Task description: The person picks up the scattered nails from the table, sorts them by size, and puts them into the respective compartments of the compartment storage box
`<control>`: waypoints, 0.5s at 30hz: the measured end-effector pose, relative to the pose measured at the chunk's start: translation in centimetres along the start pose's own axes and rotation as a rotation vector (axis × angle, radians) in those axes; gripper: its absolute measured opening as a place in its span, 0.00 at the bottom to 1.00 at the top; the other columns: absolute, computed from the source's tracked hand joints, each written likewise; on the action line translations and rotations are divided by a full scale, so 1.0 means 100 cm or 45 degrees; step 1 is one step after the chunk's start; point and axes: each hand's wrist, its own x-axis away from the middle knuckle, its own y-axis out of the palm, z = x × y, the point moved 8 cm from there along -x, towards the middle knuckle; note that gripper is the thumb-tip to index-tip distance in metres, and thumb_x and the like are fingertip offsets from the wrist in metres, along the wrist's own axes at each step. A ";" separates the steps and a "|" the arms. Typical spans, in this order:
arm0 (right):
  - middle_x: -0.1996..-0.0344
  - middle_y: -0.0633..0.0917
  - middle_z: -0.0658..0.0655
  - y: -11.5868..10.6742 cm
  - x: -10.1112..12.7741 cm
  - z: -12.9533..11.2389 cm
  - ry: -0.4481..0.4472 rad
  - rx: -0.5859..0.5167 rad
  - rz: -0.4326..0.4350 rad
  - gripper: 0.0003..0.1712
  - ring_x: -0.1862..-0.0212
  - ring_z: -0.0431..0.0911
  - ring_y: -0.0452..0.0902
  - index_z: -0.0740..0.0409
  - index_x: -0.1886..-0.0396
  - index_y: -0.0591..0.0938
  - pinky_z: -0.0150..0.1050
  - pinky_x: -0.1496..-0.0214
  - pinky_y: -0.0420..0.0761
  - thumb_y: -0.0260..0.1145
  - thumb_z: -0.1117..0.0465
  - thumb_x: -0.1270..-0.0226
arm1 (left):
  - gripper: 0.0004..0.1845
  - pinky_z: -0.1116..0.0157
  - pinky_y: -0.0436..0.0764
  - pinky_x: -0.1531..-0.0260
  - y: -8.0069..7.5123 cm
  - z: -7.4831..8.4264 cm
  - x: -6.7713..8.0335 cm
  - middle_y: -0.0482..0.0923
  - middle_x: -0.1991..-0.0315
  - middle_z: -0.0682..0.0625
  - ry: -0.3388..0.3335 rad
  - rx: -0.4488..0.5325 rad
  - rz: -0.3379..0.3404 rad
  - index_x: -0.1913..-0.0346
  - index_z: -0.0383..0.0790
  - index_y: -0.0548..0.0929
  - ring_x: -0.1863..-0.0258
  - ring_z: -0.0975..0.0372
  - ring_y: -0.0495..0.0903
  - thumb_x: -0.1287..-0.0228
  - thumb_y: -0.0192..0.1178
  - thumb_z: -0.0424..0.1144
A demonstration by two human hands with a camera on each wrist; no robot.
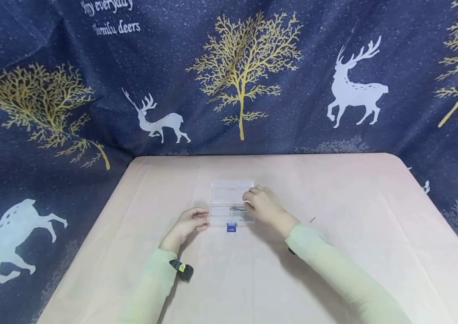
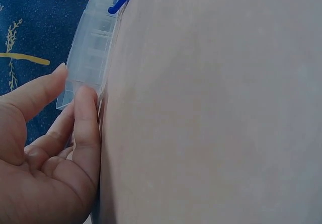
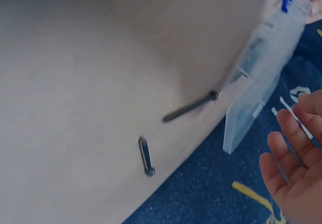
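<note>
A clear plastic storage box [image 1: 220, 211] lies on the table with its lid [image 1: 232, 191] raised behind it. Blue latch [image 1: 231, 227] faces front. Several dark metal screws [image 1: 238, 208] lie in the right part of the box. My left hand [image 1: 190, 222] holds the box's left end between thumb and fingers. Over the right end is my right hand [image 1: 265, 204]; in the right wrist view its fingers are loosely bent, with nothing seen in them, and the thumb is out of sight. Two screws, a longer one [image 3: 191, 107] and another [image 3: 145, 156], lie on the table to the right.
A pale pink cloth covers the table [image 1: 229, 279]. Behind and beside it hangs a dark blue curtain [image 1: 293, 112] with printed deer and golden trees. A small black camera [image 1: 186, 272] is strapped to the left wrist.
</note>
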 end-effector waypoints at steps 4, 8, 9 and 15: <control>0.67 0.85 0.54 -0.005 0.005 0.009 0.037 -0.008 -0.008 0.06 0.62 0.49 0.77 0.57 0.66 0.83 0.43 0.57 0.82 0.68 0.65 0.44 | 0.22 0.73 0.86 0.62 0.000 -0.001 0.000 0.76 0.49 0.32 0.001 0.006 0.000 0.43 0.20 0.71 0.66 0.66 0.79 0.41 0.57 0.24; 0.67 0.86 0.55 -0.012 0.011 0.021 0.064 -0.020 0.010 0.07 0.62 0.50 0.78 0.59 0.65 0.83 0.44 0.55 0.82 0.68 0.66 0.45 | 0.22 0.74 0.85 0.64 -0.001 -0.003 0.000 0.75 0.49 0.31 -0.006 0.018 0.000 0.43 0.20 0.71 0.67 0.66 0.79 0.41 0.56 0.24; 0.67 0.86 0.56 -0.015 0.013 0.024 0.073 -0.023 0.021 0.07 0.62 0.50 0.79 0.60 0.66 0.83 0.44 0.55 0.83 0.68 0.67 0.46 | 0.22 0.74 0.85 0.64 0.000 -0.003 0.000 0.75 0.49 0.31 -0.007 0.020 -0.002 0.43 0.20 0.71 0.67 0.66 0.79 0.40 0.56 0.24; 0.70 0.85 0.57 -0.024 0.022 0.042 0.125 0.007 0.045 0.05 0.65 0.51 0.79 0.61 0.68 0.83 0.45 0.58 0.83 0.69 0.68 0.47 | 0.22 0.72 0.86 0.61 0.000 -0.001 -0.001 0.75 0.49 0.31 0.007 0.002 -0.017 0.42 0.21 0.70 0.66 0.66 0.79 0.40 0.56 0.25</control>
